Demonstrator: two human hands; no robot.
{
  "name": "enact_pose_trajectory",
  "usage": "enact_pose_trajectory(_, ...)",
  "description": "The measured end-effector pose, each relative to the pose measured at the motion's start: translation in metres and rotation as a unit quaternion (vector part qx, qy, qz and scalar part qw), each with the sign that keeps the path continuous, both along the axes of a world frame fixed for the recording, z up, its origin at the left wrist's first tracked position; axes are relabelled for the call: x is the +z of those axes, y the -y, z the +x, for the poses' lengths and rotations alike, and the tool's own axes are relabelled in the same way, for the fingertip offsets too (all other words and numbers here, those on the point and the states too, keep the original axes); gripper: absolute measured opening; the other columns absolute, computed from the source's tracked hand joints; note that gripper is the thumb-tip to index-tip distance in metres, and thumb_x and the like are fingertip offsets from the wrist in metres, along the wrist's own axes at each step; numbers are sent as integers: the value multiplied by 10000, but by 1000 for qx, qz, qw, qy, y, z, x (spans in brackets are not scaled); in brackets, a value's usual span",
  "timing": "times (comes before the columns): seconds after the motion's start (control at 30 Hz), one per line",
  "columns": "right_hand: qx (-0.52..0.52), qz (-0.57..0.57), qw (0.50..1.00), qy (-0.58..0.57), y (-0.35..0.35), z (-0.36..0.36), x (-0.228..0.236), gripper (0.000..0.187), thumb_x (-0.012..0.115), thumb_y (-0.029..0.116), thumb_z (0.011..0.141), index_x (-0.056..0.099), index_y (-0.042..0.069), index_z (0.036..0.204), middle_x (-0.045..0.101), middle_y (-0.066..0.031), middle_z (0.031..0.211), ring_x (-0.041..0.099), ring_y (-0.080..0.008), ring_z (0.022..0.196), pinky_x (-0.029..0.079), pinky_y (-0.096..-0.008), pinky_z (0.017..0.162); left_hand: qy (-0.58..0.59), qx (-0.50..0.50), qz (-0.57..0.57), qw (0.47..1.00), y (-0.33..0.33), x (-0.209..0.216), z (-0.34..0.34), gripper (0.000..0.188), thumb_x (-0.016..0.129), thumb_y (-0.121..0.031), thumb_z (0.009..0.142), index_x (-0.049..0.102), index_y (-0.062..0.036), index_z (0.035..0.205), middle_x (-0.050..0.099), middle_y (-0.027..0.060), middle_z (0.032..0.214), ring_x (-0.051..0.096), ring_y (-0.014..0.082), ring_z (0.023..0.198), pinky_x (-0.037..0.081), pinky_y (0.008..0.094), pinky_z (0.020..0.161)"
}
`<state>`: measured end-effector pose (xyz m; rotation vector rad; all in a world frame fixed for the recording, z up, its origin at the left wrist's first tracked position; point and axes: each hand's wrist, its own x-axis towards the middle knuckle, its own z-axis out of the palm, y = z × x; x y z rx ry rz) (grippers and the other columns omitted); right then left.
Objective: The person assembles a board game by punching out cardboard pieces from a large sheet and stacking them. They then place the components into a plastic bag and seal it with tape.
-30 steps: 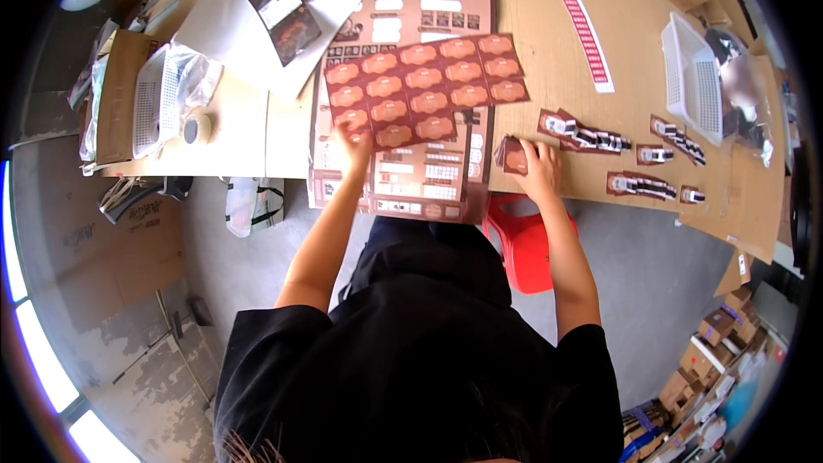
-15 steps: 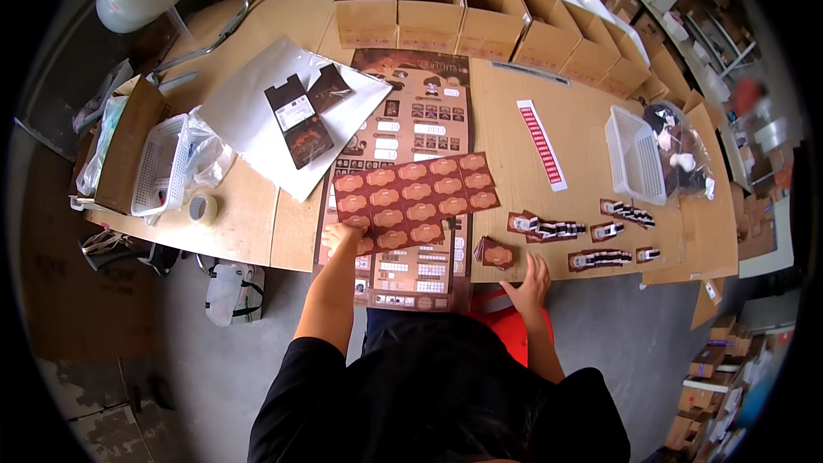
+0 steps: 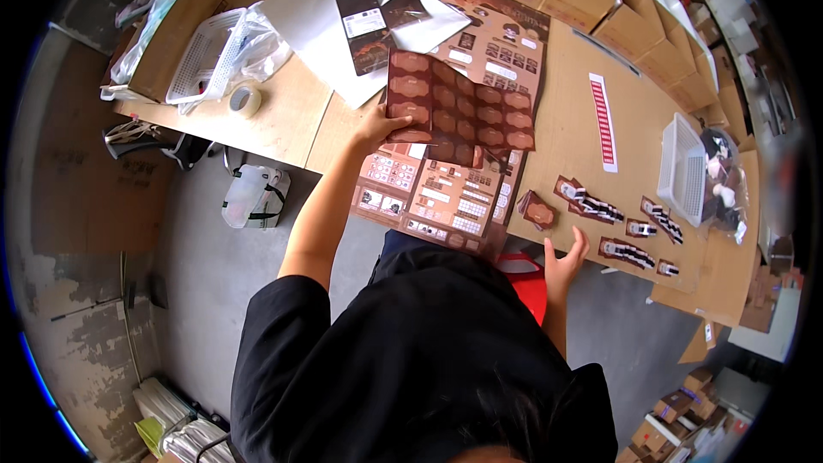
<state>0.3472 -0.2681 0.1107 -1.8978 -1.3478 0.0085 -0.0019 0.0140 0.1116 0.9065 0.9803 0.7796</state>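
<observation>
My left hand (image 3: 377, 127) pinches the lower left edge of a large dark-red sheet of label-shaped cards (image 3: 463, 111). The sheet is raised and creased along its rows, partly covering a long printed brown sheet (image 3: 429, 184) on the table. My right hand (image 3: 567, 262) is empty, its thumb and fingers apart, just off the table's front edge. Closest to it is a small stack of loose red-brown cards (image 3: 537, 210). Farther right lie several fanned groups of small black-and-white pieces on brown cards (image 3: 591, 204).
Open cardboard boxes (image 3: 587, 0) line the far side. At left are a white basket (image 3: 204, 60), a tape roll (image 3: 244, 100) and white sheeting (image 3: 313, 17) with a dark folded card box (image 3: 364, 30). A red-and-white strip (image 3: 603, 124) and another white basket (image 3: 681, 170) lie right.
My left hand has lifted the card sheet, which lay flat before and now bends upward. My right hand stays near the card stack, fingers still apart. The whole view has turned and shifted.
</observation>
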Motion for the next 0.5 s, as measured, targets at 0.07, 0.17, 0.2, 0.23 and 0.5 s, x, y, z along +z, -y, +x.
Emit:
enact_pose_trajectory(0.07, 66, 15, 984, -167, -23, -17, -2, 428, 674, 79, 701, 490, 28, 1083, 530, -102, 982, 546, -206, 880, 428, -331, 774, -4, 40, 11, 999, 12, 40, 14, 282, 602, -16, 784, 506, 73, 1034, 606, 141, 946, 614, 179, 776, 539, 261, 664)
enact_pose_trajectory(0.17, 193, 19, 897, -397, -70, -40, -34, 202, 582, 24, 795, 522, 20, 989, 559, -54, 930, 577, -124, 755, 466, -219, 665, 0, 49, 73, 996, 16, 54, 15, 306, 616, -44, 783, 503, 74, 1042, 605, 129, 949, 602, 172, 789, 521, 258, 687)
enact_pose_trajectory(0.2, 203, -18, 827, -523, -90, -65, -13, 137, 529, 54, 846, 526, 32, 981, 565, -49, 933, 580, -128, 779, 484, -229, 662, 31, 32, 103, 994, 19, 49, 5, 334, 624, -66, 782, 499, 76, 1057, 596, 121, 971, 586, 169, 834, 505, 270, 734)
enact_pose_trajectory(0.23, 193, -64, 788, -581, -107, -81, 1, 212, 511, 188, 876, 519, 14, 997, 596, -70, 906, 609, -161, 774, 502, -269, 640, 18, 66, 124, 990, 28, 56, 10, 335, 619, -67, 781, 503, 68, 1065, 586, 114, 992, 576, 169, 866, 497, 279, 750)
enact_pose_trajectory(0.5, 183, -63, 182, -964, -190, -150, -45, 352, 541, 412, 824, 562, 65, 878, 596, -122, 1014, 593, -229, 929, 501, -399, 796, 172, 53, 25, 983, 59, 51, 31, 304, 586, -37, 803, 502, -3, 1093, 589, 86, 997, 594, 182, 877, 514, 308, 754)
